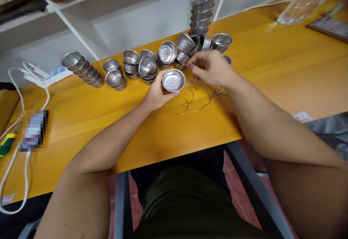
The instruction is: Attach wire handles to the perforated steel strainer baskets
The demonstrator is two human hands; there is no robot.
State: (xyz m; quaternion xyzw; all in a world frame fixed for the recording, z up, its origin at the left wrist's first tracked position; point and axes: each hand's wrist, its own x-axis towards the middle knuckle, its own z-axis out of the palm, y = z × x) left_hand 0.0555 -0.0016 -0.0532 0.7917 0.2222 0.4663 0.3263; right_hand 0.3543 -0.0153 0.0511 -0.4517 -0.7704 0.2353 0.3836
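A small round metal filter basket (pixel 174 81), its bottom pierced with holes, is in my left hand (pixel 157 93), open side tilted toward me. My fingers wrap round its side. Just right of it, my right hand (pixel 210 67) is closed in a pinch, apart from the basket; whatever lies between the fingertips is too small to make out. Several thin curved wires (pixel 187 106) lie on the table below my right hand. Behind both hands are more filter baskets (pixel 166 52), some nested and some tipped over.
On the left leans a nested stack of baskets (pixel 87 73); a tall stack (pixel 202 14) rises at the back. A phone (pixel 34 130) with white cables lies at left. A clear bottle (pixel 299 8) and a dark flat device (pixel 330 27) are at far right. Shelving borders the table (pixel 152 137).
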